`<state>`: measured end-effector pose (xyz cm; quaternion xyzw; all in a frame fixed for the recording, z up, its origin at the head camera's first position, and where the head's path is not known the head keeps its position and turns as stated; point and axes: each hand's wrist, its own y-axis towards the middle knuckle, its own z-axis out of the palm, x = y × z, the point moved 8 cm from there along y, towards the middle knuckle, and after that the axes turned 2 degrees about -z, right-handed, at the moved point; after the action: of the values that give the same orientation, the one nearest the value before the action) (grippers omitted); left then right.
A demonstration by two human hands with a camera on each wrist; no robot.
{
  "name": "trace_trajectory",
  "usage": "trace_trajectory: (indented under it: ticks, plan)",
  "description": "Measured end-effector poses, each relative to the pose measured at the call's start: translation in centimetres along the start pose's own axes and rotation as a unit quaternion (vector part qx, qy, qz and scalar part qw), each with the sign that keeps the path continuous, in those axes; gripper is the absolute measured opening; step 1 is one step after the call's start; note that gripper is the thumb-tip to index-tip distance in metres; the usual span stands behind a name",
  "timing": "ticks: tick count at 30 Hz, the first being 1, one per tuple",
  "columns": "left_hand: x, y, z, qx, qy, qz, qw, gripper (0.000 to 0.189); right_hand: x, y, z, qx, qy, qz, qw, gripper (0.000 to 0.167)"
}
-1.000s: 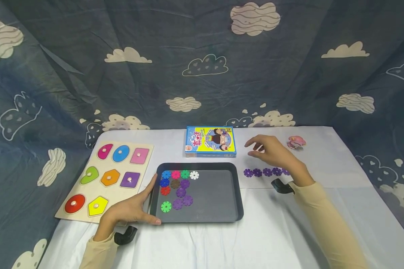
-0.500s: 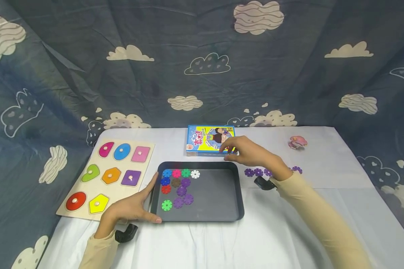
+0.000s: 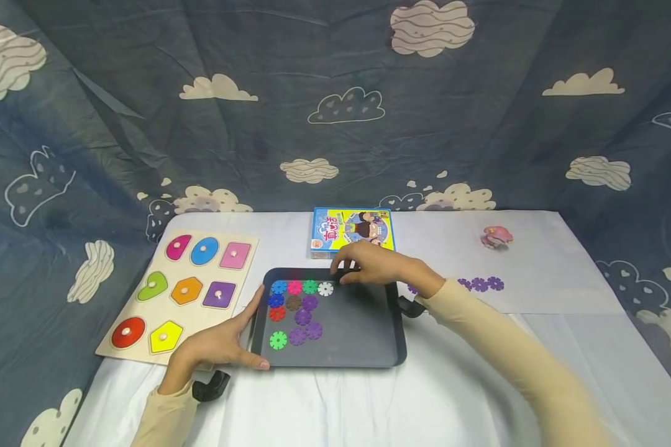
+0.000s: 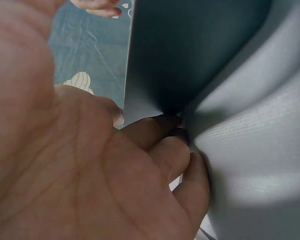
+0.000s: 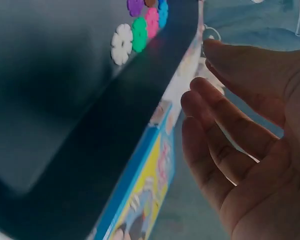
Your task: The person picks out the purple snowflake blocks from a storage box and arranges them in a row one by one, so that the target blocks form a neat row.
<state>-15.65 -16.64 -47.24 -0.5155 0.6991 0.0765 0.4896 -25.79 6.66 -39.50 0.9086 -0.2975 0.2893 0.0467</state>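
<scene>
My left hand holds the dark baking tray at its left side, thumb at the near left corner; in the left wrist view its fingers bend in against the tray's edge. Inside the tray lie snowflake discs: a white disc ends the back row, beside a green disc, with several purple discs below. My right hand hovers over the tray's back rim, fingers loosely bent with nothing between them in the right wrist view. Its forearm partly hides a row of purple snowflake discs on the table.
A blue and yellow game box lies just behind the tray. On the left is a wooden peg puzzle board with coloured shapes. A small pink toy sits at the back right of the white-covered table.
My right hand has swept left from above the purple disc row, past the game box's front, to the tray's back rim. My left hand and the discs in the tray stay put.
</scene>
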Motion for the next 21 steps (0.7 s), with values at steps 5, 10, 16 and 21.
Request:
trace_trajectory:
  ticks: [5, 10, 16, 21]
  plan:
    - [0.0, 0.0, 0.1, 0.003, -0.004, -0.002, 1.0, 0.142, 0.7, 1.0, 0.9, 0.015, 0.003, -0.023, 0.9996, 0.024]
    - [0.1, 0.0, 0.1, 0.004, -0.004, -0.005, 1.0, 0.142, 1.2, 2.4, 2.3, 0.049, 0.005, -0.021, 0.9985, 0.021]
    - [0.1, 0.0, -0.1, 0.001, -0.003, -0.005, 1.0, 0.142, 1.9, 3.9, 4.4, 0.087, -0.023, -0.037, 0.9953, 0.018]
    - [0.0, -0.1, 0.0, 0.004, -0.008, -0.004, 1.0, 0.142, 2.1, 5.0, 5.7, 0.104, -0.03, -0.027, 0.9937, 0.021]
